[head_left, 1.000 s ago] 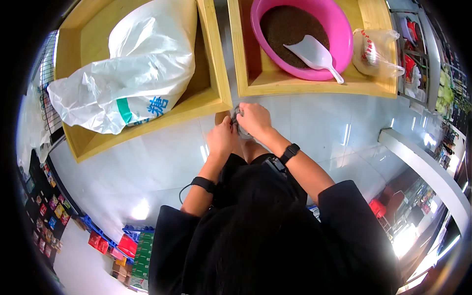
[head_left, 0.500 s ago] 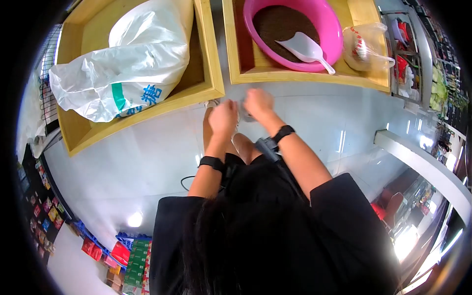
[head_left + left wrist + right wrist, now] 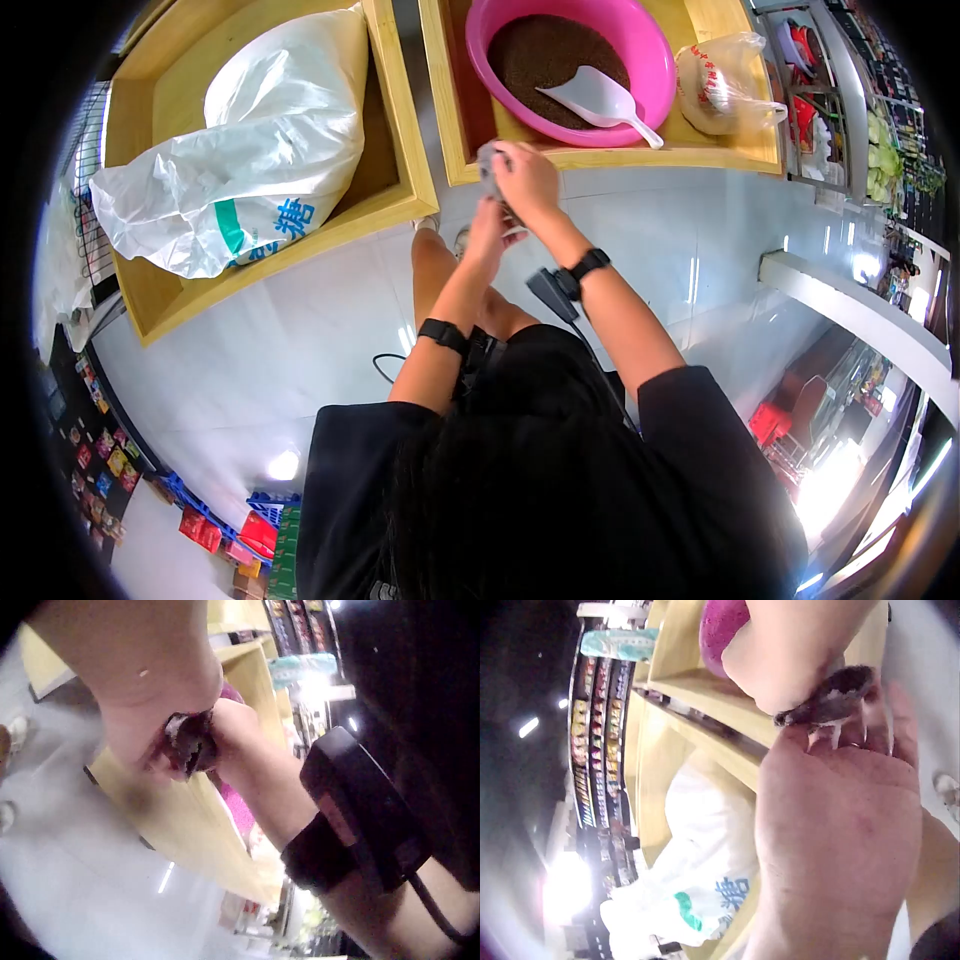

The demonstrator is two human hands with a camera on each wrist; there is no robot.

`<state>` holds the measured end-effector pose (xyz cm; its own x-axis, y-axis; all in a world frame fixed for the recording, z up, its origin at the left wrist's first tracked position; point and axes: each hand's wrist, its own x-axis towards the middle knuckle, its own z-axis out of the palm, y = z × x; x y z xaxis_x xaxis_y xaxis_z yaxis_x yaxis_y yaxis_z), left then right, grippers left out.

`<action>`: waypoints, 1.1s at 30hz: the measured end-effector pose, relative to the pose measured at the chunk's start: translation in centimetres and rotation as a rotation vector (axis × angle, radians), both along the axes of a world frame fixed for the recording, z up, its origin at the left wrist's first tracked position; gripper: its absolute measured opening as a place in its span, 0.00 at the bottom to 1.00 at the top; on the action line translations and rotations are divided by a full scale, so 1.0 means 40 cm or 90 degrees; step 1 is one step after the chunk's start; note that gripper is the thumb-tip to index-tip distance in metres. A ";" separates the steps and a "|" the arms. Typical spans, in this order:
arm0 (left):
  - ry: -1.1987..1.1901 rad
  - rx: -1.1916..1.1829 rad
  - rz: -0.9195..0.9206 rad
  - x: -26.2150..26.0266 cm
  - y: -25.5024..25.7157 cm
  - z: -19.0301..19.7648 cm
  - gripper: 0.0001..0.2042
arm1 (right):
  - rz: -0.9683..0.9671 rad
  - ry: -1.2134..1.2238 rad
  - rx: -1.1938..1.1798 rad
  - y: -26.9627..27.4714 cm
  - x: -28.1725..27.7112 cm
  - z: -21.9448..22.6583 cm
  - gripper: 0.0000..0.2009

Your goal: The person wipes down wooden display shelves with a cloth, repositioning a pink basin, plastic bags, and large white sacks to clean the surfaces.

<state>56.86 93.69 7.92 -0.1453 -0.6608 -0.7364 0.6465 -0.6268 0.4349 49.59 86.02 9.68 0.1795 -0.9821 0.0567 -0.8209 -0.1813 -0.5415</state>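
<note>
Both hands meet in front of the wooden bins around a small, crumpled grey bag point(image 3: 488, 170), which looks dark and shiny in the right wrist view point(image 3: 832, 697). My right hand point(image 3: 527, 182) is the higher one and grips it from above, its curled fingers partly covering it. Just below, my left hand point(image 3: 485, 235) has its palm turned up in the right wrist view and pinches the bag's near end, its other fingers partly spread. Beyond the hands is a pink basin point(image 3: 655, 75) of dark brown grains, with a white scoop point(image 3: 598, 98) lying on them.
The basin and a tied clear bag with red print point(image 3: 712, 90) are in the right wooden bin point(image 3: 610, 158). A large white sack point(image 3: 270, 140) fills much of the left wooden bin point(image 3: 395, 200). Below the hands are the person's legs and a pale tiled floor point(image 3: 250, 360).
Both hands have risen toward the right bin with the bag. They were close together, moved apart, and overlap again now; the left palm has turned up. The bins sit slightly further left in view.
</note>
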 end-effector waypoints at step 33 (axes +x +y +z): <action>-0.750 -0.222 -0.127 0.314 -0.185 0.106 0.08 | -0.079 -0.286 0.285 -0.095 0.175 0.108 0.23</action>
